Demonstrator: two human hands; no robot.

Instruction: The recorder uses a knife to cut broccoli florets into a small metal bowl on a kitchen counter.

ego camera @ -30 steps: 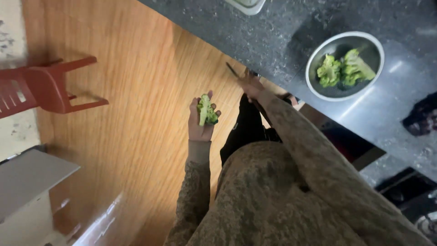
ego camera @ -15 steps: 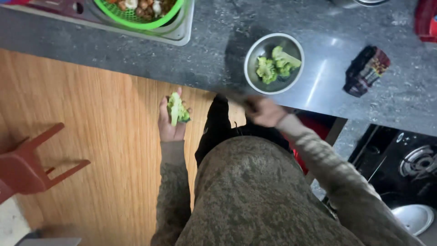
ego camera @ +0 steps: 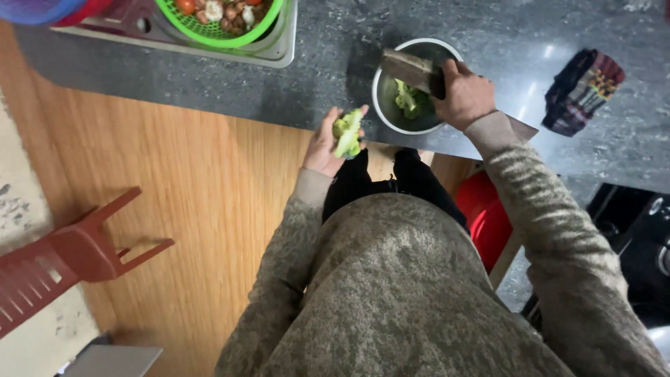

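- A red plastic chair [ego camera: 77,258] lies tipped on the wooden floor [ego camera: 188,209], far left, well away from the work.
- A green basket [ego camera: 220,17] of mixed vegetables sits in a sink tray at the dark table [ego camera: 209,80], within reach.
- The left hand [ego camera: 331,143] is cupped around a piece of broccoli [ego camera: 347,132], held just off the table edge beside the bowl.
- The right hand [ego camera: 464,94] grips a cleaver [ego camera: 412,70] by its handle, blade over the metal bowl [ego camera: 391,115] holding cut broccoli.
- A striped cloth [ego camera: 583,91] lies crumpled at far right.
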